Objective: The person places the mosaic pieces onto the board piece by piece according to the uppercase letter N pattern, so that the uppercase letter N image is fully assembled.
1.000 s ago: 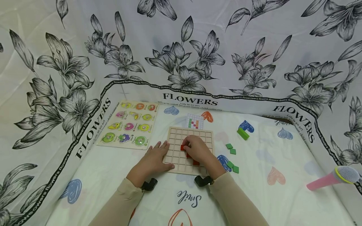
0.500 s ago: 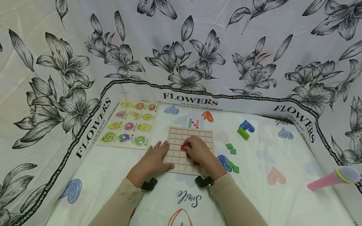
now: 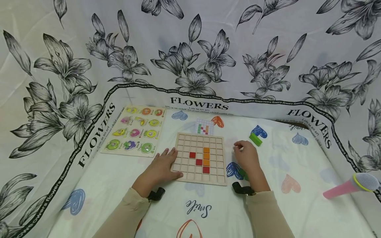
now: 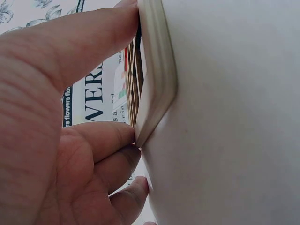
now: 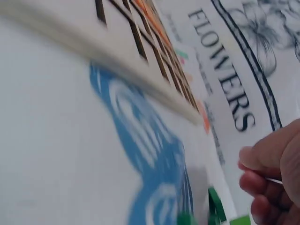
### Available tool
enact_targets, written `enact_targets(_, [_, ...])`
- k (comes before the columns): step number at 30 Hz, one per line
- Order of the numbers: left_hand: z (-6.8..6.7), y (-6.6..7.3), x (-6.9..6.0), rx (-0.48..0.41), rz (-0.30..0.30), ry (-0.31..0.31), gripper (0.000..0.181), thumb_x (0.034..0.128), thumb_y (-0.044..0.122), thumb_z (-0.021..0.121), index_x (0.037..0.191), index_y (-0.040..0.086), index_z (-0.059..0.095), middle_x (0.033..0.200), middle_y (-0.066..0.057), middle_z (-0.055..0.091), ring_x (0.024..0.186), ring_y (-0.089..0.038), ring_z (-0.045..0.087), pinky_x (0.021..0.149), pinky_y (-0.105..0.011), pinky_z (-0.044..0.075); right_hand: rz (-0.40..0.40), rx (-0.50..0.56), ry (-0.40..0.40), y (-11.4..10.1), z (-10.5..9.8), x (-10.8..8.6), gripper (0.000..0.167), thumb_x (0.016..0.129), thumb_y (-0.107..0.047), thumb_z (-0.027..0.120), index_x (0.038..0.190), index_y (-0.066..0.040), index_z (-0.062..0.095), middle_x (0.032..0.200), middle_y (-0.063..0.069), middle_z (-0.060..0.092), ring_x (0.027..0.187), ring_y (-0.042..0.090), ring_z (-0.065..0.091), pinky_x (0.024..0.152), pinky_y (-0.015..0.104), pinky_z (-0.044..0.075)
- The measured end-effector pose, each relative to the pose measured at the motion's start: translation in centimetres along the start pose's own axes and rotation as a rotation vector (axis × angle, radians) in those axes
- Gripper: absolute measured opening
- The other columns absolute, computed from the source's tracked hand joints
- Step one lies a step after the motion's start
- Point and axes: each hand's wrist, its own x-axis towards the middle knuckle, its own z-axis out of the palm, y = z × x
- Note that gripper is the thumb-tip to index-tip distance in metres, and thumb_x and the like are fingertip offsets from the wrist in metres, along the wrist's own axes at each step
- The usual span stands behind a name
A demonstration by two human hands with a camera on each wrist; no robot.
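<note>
A wooden grid board (image 3: pixel 186 178) carries three red squares along a diagonal, one of them the upper-left red square (image 3: pixel 192 155), and orange squares (image 3: pixel 206 150) in a column. My left hand (image 3: pixel 157 170) rests spread at the board's left edge; in the left wrist view its thumb and fingers (image 4: pixel 110 138) touch the rim (image 4: pixel 159 75). To the right of the board, my right hand (image 3: pixel 249 160) hovers with curled fingers, no piece visible in them. Green pieces (image 3: pixel 243 174) lie partly hidden by that hand; the right wrist view shows green pieces (image 5: pixel 215 206) below the fingers (image 5: pixel 265 157).
A small patterned card (image 3: pixel 203 127) touches or nearly touches the board's far edge. The fruit puzzle board (image 3: pixel 135 132) lies at the left. Green blocks (image 3: pixel 255 139) sit beyond my right hand, and a pink microphone (image 3: pixel 342 190) is at the far right.
My right hand has left the upper-left red square and moved right, off the board, uncovering the red and orange squares. My left hand stays at the board's edge.
</note>
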Motion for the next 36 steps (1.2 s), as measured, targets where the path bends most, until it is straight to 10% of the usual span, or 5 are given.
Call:
enact_targets(5, [0.0, 0.1, -0.1, 0.003, -0.002, 0.0, 0.103, 0.092, 0.045, 0.087, 0.171, 0.006, 0.034, 0.181, -0.009, 0.027, 0.171, -0.036, 0.015, 0.138, -0.061, 0.011, 0.158, -0.027, -0.017, 2.1, -1.2, 0.0, 0.048, 0.108, -0.036, 0.065, 0.14, -0.001, 0.068, 0.129, 0.021, 0.067, 0.11, 0.035, 0.061, 0.093, 0.049, 0.057])
enact_targets(22, [0.0, 0.1, -0.3, -0.008, 0.006, 0.016, 0.102, 0.0914, 0.044, 0.087, 0.17, 0.005, 0.035, 0.181, -0.01, 0.029, 0.171, -0.036, 0.016, 0.138, -0.061, 0.011, 0.112, 0.005, 0.032, 2.1, -0.6, -0.4, 0.022, 0.105, -0.024, 0.071, 0.119, -0.006, 0.071, 0.109, 0.013, 0.07, 0.094, 0.029, 0.061, 0.076, 0.036, 0.048])
enact_targets(36, [-0.1, -0.2, -0.2, -0.01, 0.01, 0.003, 0.102, 0.0921, 0.047, 0.086, 0.17, 0.006, 0.036, 0.181, -0.008, 0.028, 0.171, -0.036, 0.016, 0.138, -0.062, 0.011, -0.291, 0.054, -0.179, -9.1, 6.4, -0.4, 0.007, 0.108, -0.02, 0.07, 0.112, -0.018, 0.076, 0.108, -0.001, 0.077, 0.085, 0.02, 0.06, 0.075, 0.034, 0.053])
